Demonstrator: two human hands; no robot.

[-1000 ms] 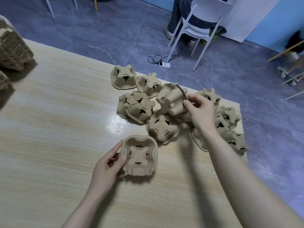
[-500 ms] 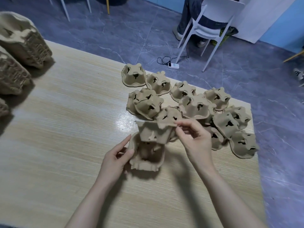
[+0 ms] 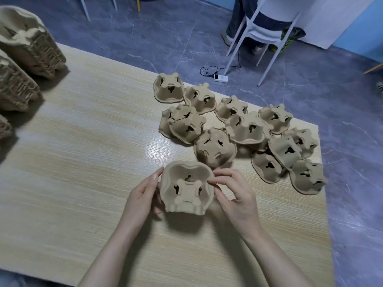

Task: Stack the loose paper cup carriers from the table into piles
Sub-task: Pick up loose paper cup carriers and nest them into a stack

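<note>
Head view looks down on a tan cup carrier (image 3: 186, 187) sitting open side up near the front middle of the table (image 3: 83, 162), its two cup wells and centre divider showing. Whether it is a single carrier or two nested together cannot be told from the rim. The left hand (image 3: 143, 197) rests against its left wall, fingers fairly straight along the side and thumb at the lower edge. The right hand (image 3: 236, 195) is at the right rim, where thumb and forefinger pinch the edge while the other fingers curl loosely behind.

Just beyond the held carrier, touching or nearly touching its far rim, lies the nearest upside-down carrier (image 3: 214, 150). It belongs to a heap of loose carriers (image 3: 259, 133) spread over the right far part of the table, all bottom up, several overlapping or leaning on one another, reaching to the table's right edge.

At the far left edge stand tall finished piles (image 3: 27, 46) of nested carriers, well apart from the hands, partly cut off by the frame.

Past the table is a grey marbled floor (image 3: 165, 38) with a white power strip (image 3: 220, 78) and its black cable, and a white chair (image 3: 263, 32) where a person sits, only legs showing.
</note>
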